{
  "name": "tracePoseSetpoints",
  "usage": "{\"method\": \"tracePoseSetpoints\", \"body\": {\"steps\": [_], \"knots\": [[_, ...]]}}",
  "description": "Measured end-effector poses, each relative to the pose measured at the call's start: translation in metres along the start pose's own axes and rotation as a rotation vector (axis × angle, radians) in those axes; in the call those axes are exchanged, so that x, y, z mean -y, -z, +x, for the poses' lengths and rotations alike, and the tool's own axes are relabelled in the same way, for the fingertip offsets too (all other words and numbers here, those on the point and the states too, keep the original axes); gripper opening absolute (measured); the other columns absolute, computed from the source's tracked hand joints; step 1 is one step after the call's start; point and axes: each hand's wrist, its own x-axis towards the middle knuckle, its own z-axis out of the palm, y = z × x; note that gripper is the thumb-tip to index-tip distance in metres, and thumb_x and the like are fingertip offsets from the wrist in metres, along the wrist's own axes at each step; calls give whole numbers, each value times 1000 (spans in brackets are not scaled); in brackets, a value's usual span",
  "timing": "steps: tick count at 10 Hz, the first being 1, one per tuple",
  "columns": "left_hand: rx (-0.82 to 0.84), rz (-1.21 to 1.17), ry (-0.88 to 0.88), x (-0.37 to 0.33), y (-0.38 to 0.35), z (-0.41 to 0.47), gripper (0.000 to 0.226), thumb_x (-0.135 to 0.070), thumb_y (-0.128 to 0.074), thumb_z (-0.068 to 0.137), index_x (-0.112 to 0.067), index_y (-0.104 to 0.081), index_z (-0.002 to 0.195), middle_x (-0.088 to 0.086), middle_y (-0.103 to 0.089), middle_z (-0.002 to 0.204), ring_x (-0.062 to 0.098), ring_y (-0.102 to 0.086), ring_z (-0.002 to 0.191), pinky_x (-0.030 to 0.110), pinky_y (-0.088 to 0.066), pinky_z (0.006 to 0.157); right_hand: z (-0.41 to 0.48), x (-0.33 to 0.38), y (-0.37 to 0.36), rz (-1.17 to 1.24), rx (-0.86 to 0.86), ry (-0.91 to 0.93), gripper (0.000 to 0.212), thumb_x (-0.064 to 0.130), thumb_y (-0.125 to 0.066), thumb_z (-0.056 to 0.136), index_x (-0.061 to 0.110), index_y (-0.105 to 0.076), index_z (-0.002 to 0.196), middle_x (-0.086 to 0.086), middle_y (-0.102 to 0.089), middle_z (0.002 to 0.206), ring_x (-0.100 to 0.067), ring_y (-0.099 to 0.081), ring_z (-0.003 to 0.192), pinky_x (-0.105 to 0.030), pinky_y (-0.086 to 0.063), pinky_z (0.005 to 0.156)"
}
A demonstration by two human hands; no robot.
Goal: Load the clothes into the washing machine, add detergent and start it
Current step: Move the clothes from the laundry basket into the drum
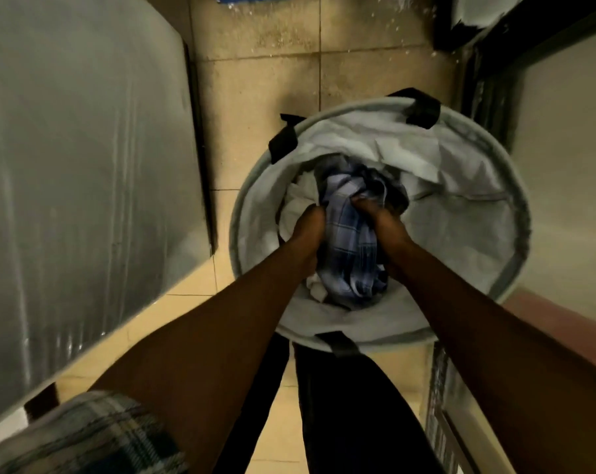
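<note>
Head view: left hand (307,230), right hand (387,229), each grip tight around plaid garment (349,234).

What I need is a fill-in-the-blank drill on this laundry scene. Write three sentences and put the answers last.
1. The plaid cloth is gripped by ____ hands, the left hand and the right hand.
2. The handles on the hamper are coloured ____.
3. The hamper stands on a ____ floor.

Answers: two; black; tiled
</note>
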Motion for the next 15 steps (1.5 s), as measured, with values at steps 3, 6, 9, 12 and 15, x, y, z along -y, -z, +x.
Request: {"method": "tracePoseSetpoints", "body": {"steps": [3, 6, 9, 12, 15], "knots": [[142, 226, -185, -31, -33, -148, 44, -29, -46, 101, -8, -54, 139, 13, -62, 137, 33, -63, 123, 45, -54, 101, -139, 57, 33, 161, -22, 157, 76, 49, -80, 75, 20, -61, 142, -9, -71, 132, -31, -71, 117, -48, -58, 97], [145, 463, -557, -62, -51, -297, 39, -22, -43, 96, -7, -60, 128, 10, -67, 118, 14, -66, 99, 24, -52, 93, -307, 128, 39, 269, -80, 337, 74, 44, -76, 85, 15, -53, 149, -9, -67, 139, -27, -68, 122, -31, -60, 86], [132, 451, -642, -72, -24, -430, 32, -15, -46, 103, -11, -60, 132, 13, -67, 129, 27, -63, 115, 45, -49, 106, -426, 166, 24, 278, -31, 473, 60, 32, -71, 88, 13, -58, 144, -12, -69, 136, -33, -67, 124, -48, -53, 103], [102, 286, -721, -79, 32, -566, 29, -29, -53, 99, -32, -65, 125, -6, -75, 116, 16, -72, 104, 44, -57, 99, -535, 212, -8, 159, 154, 539, 50, 28, -64, 96, 14, -59, 143, -10, -70, 134, -33, -68, 123, -54, -51, 107], [35, 206, -878, -85, 103, -674, 31, -35, -54, 99, -33, -63, 128, -12, -74, 119, 8, -71, 104, 33, -56, 95, -635, 241, -70, 136, 374, 633, 46, 23, -60, 100, 14, -57, 145, -11, -69, 137, -33, -66, 126, -49, -50, 107]]}}
